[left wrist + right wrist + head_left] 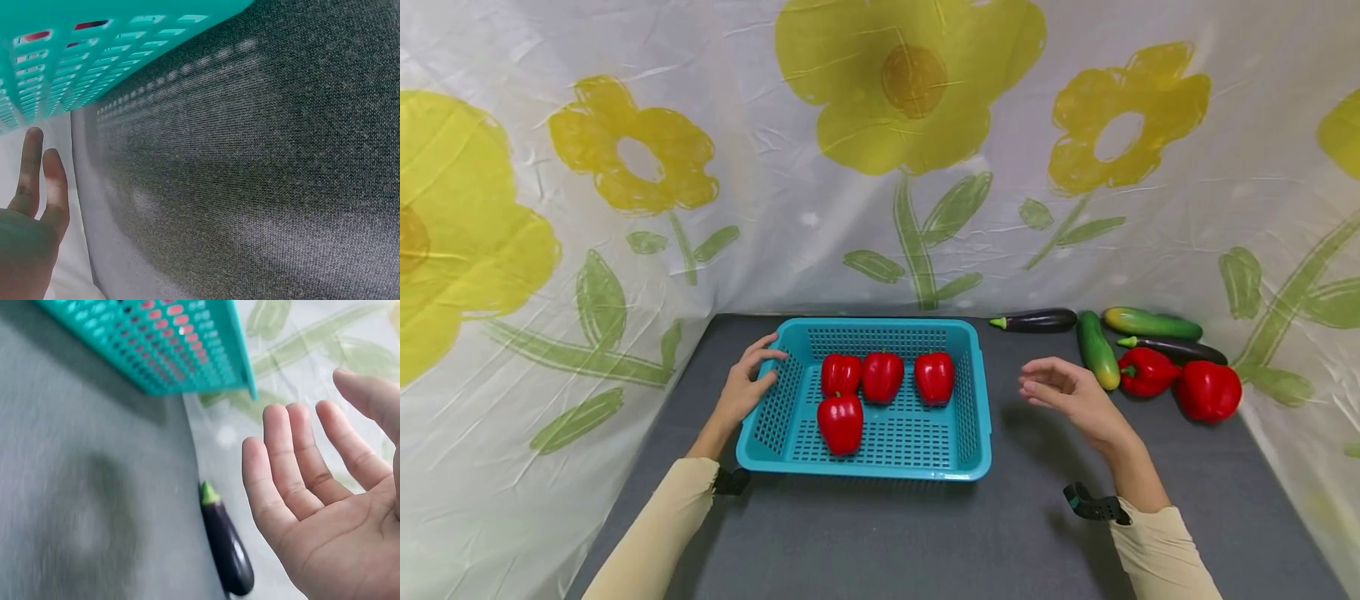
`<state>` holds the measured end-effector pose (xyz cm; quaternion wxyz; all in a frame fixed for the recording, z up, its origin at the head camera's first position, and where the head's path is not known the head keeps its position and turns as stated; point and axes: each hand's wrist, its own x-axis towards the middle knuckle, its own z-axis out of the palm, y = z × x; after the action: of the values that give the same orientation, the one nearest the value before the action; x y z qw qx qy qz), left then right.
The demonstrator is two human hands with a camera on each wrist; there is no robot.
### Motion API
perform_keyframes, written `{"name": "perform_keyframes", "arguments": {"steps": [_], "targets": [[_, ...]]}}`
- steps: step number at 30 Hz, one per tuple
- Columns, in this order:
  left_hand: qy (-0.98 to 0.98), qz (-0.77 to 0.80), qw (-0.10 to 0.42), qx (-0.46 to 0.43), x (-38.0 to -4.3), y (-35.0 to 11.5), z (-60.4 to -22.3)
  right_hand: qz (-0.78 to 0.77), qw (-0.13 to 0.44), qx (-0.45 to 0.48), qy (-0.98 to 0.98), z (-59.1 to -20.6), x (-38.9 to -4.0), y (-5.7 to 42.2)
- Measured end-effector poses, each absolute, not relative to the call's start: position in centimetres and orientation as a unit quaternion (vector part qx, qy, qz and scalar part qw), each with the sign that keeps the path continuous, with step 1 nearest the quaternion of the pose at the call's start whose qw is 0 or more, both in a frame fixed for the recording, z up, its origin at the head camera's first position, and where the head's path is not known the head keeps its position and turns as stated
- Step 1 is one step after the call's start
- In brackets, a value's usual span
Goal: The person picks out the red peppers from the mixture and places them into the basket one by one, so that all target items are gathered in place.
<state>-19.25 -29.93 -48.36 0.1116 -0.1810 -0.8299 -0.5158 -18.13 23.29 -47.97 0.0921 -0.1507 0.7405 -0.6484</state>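
Observation:
A blue-green plastic basket [880, 477] stands on the table with several red bell peppers [841, 423] inside. Beside its left wall is my left hand [746, 385], fingertips right at the rim. In the left wrist view two fingers [56, 187] reach out straight toward the slotted wall of the basket [119, 47]. My right hand [1072, 398] hovers over the table to the right of the basket, apart from it. In the right wrist view its palm shows bare, and the fingers are relaxed and spread, holding nothing.
At the back right lie an eggplant [1037, 320], a cucumber [1097, 350], a second cucumber [1152, 323], another eggplant [1180, 350] and two red bell peppers [1208, 391]. A flowered sheet [760, 208] hangs behind the dark table [880, 542] and along its sides.

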Motion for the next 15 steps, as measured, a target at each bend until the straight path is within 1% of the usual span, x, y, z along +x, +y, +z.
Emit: {"name": "perform_keyframes", "arguments": {"steps": [5, 11, 15], "targets": [[-0.824, -0.523, 0.113, -0.184, -19.8, -30.3, -49.2, -0.645, 0.090, -0.147, 0.744, -48.3, -17.9, 26.0], [-0.823, -0.523, 0.122, -0.185, -21.0, -31.3, -51.6, -0.629, 0.073, -0.146, 0.760, -48.2, -17.2, 29.0], [-0.826, -0.520, 0.120, -0.180, -21.3, -31.8, -52.4, -0.609, 0.059, -0.138, 0.779, -48.3, -16.9, 30.4]]}}
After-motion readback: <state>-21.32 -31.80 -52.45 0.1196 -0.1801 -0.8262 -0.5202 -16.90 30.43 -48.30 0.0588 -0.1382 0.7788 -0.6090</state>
